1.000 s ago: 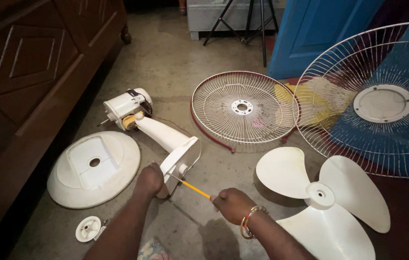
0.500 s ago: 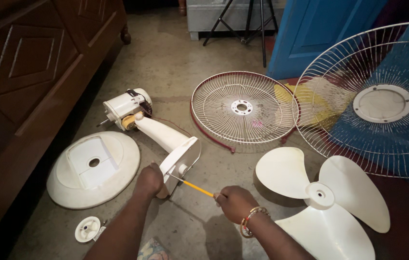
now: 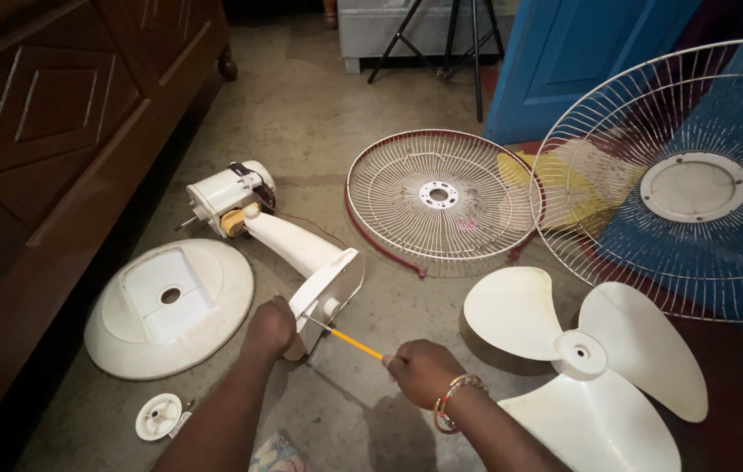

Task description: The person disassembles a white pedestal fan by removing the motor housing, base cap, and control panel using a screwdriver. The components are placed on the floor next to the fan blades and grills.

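— What are the two hands doing?

— The left hand [image 3: 269, 326] is curled shut against the near edge of the white fan neck [image 3: 319, 271], gripping its flat end plate. The right hand [image 3: 422, 371] is closed in a fist around the yellow handle of a screwdriver [image 3: 349, 339].

— Where does the screwdriver sit?

— Between the two hands, slanting up and left from the right fist; its thin metal tip meets the underside of the end plate, just right of the left hand.

— And the fan neck itself?

— It lies on the concrete floor [image 3: 319, 131], running far-left to the motor housing [image 3: 227, 194]. The round white base [image 3: 170, 306] rests just left of the left hand, the blade [image 3: 581, 363] right of the right hand, and the wire grille [image 3: 441, 197] lies farther off.
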